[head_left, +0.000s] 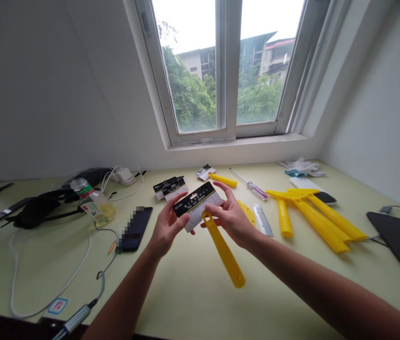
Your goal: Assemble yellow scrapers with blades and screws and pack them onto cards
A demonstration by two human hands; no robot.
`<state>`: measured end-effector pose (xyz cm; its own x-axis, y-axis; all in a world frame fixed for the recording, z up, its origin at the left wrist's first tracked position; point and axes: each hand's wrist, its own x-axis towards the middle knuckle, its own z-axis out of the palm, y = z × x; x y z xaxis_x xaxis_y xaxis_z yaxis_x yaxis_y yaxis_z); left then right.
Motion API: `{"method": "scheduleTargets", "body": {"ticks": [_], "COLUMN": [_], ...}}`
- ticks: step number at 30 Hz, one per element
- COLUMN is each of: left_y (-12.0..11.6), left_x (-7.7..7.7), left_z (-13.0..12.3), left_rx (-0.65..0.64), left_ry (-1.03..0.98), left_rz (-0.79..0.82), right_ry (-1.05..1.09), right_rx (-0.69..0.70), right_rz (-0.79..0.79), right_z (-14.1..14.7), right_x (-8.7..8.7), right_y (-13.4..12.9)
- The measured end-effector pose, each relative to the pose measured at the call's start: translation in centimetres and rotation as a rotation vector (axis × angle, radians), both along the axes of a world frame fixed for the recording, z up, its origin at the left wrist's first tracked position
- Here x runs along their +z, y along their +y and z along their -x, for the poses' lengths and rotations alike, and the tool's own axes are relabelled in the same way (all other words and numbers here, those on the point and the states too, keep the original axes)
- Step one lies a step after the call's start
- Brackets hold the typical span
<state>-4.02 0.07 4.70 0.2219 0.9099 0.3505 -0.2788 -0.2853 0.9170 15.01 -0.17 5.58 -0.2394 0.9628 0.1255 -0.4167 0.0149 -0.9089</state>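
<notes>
Above the table, my left hand (pixel 164 225) pinches the left end of a black-and-white packaging card (pixel 193 208) between thumb and fingers. My right hand (pixel 234 217) grips the card's right side, its thumb pressed on the front just above the yellow handle (pixel 225 252). That handle slants down from the card's lower edge; whatever it joins behind the card is hidden. Beyond my hands lie more black-and-white cards (pixel 169 187). Partly covered by my right hand, a yellow plastic piece (pixel 247 212) rests beside a flat metal blade (pixel 262 220).
Several yellow T-shaped plastic handles (pixel 322 219) are piled at right. A screwdriver (pixel 254 189), a carded yellow handle (pixel 224 180) and white gloves (pixel 302 166) lie farther back. To the left are a phone (pixel 137 230), a plastic bottle (pixel 94 203) and cables. A black pad (pixel 398 236) sits far right.
</notes>
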Motion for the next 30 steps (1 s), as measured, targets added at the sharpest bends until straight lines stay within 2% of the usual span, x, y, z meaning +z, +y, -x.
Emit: {"method": "scheduleTargets", "body": {"ticks": [3, 6, 9, 12, 14, 17, 20, 23, 26, 30], "left_y": [0.2, 1.1, 3.3, 7.3, 10.5, 15.4, 19.1, 21.3, 22.4, 23.1], "left_x": [-0.1, -0.3, -0.2, 0.4, 0.8, 0.5, -0.7, -2.5, -4.0, -4.9], "left_z": [0.0, 0.0, 0.1, -0.3, -0.9, -2.6, -4.8, -7.2, -9.0, -9.7], "left_rx": [0.146, 0.218, 0.335, 0.545, 0.623, 0.629, 0.635, 0.595, 0.535, 0.540], "left_ry": [0.111, 0.123, 0.013, -0.067, -0.070, -0.074, -0.068, -0.009, 0.102, 0.279], "left_rz": [-0.028, 0.022, 0.114, 0.129, 0.162, 0.233, 0.310, 0.386, 0.439, 0.446], "right_ry": [-0.052, -0.125, -0.241, -0.292, -0.264, -0.239, -0.242, -0.223, -0.251, -0.325], "right_rx": [0.028, 0.029, -0.114, -0.330, -0.404, -0.479, -0.525, -0.386, -0.197, 0.049], "right_rz": [0.014, 0.004, -0.077, -0.136, -0.152, -0.202, -0.274, -0.379, -0.511, -0.597], "right_z": [0.1, -0.1, -1.1, -2.9, -4.2, -6.0, -7.2, -7.6, -7.2, -6.1], "right_x": [-0.4, -0.8, -0.9, -0.4, 0.4, 2.1, 4.2, 5.7, 7.0, 9.8], "right_y": [0.0, 0.6, 1.8, 3.4, 4.2, 4.6, 3.8, 1.8, -1.1, -5.3]}}
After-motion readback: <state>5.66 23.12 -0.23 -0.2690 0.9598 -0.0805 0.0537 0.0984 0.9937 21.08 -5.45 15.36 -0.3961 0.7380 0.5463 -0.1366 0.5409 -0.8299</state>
